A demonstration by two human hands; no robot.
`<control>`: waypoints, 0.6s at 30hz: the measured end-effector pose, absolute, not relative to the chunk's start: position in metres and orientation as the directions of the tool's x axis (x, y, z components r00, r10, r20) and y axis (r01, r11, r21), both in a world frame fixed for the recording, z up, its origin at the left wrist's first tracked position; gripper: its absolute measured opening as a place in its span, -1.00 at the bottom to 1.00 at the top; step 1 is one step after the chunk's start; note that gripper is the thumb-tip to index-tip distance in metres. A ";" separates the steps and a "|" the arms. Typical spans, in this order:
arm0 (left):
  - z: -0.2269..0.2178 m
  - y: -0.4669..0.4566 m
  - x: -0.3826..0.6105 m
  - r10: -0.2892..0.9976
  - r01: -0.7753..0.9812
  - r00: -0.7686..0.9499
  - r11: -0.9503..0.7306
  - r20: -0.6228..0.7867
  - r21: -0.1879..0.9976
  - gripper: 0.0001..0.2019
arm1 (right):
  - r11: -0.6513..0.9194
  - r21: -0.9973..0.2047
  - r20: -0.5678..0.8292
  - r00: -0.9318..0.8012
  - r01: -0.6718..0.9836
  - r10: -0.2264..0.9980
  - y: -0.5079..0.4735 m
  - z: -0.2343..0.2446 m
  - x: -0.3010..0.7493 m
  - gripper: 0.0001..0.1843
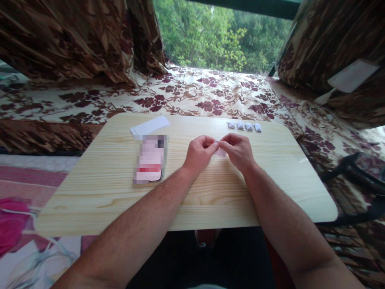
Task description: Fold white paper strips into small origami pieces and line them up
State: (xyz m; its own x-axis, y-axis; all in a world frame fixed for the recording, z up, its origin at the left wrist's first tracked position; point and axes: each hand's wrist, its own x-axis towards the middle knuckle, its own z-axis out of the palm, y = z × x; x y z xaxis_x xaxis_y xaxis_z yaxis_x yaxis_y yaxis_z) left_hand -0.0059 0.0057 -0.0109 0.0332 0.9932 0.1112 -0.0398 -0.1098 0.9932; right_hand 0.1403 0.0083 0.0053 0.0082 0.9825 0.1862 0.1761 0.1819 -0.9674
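Over the middle of the wooden table (210,188), a small piece of white paper (221,151) is pinched between my two hands. My left hand (200,151) grips its left side between thumb and fingers. On the other side, my right hand (238,149) pinches the top right part. The fingers cover much of the paper, so its folds are hard to make out. Beyond my right hand, several small folded white paper shapes (244,126) sit in a row near the table's far edge. A stack of white paper strips (150,126) lies at the far left.
A pink phone (150,158), partly blurred out, lies left of my left hand. Behind the table is a ledge with a floral cloth (207,92) below the window. A dark chair-like frame (361,176) stands at the right. White cables (49,249) lie at lower left.
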 end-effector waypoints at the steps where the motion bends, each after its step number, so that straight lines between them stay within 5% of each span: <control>1: -0.011 0.006 -0.006 0.993 -0.027 0.027 -0.113 0.114 0.993 -0.83 | 0.180 -0.969 0.184 0.007 0.170 0.983 0.008 0.005 0.140 -0.78; 18: -0.008 0.005 -0.007 0.992 0.060 -0.004 -0.128 0.128 0.990 -0.82 | 0.213 -0.953 0.218 0.002 0.216 0.976 0.009 0.001 0.139 -0.80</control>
State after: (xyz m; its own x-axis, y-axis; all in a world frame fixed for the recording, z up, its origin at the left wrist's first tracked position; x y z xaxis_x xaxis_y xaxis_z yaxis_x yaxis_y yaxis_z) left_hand -0.0068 0.0052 -0.0081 -0.0038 0.9917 0.1283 0.0602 -0.1279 0.9900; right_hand 0.1393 0.0089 0.0015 0.0016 0.9759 0.2181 0.2156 0.2126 -0.9531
